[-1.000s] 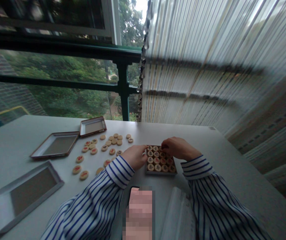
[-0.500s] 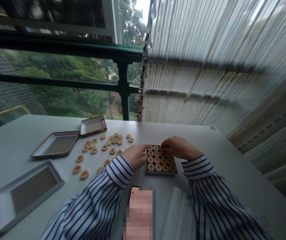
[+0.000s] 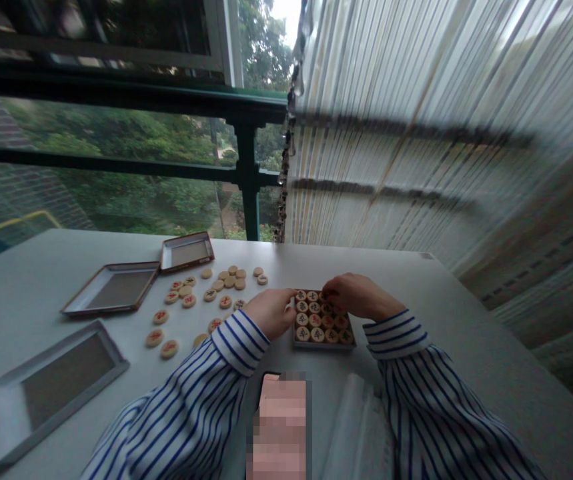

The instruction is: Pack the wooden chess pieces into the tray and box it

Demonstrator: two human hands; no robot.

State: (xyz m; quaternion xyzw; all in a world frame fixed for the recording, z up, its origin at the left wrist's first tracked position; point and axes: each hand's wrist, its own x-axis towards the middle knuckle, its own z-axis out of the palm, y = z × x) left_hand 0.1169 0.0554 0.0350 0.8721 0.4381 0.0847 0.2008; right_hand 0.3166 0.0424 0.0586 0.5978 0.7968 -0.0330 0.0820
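In the small box (image 3: 325, 346) on the white table (image 3: 476, 373) we see round pieces (image 3: 316, 321) lying in rows, with black or red signs. The right hand (image 3: 361, 297) covers the far right corner; its fingers bend down there, but we cannot tell if they grasp a piece. The left hand (image 3: 272, 313) touches the box's left edge; how its fingers close, we cannot tell. The left sleeve (image 3: 181, 393) partly hides the loose pieces (image 3: 189, 302).

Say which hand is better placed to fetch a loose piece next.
Likely the left hand: it is at the left edge of the box, nearer the loose pieces; the right hand is over the far right corner.
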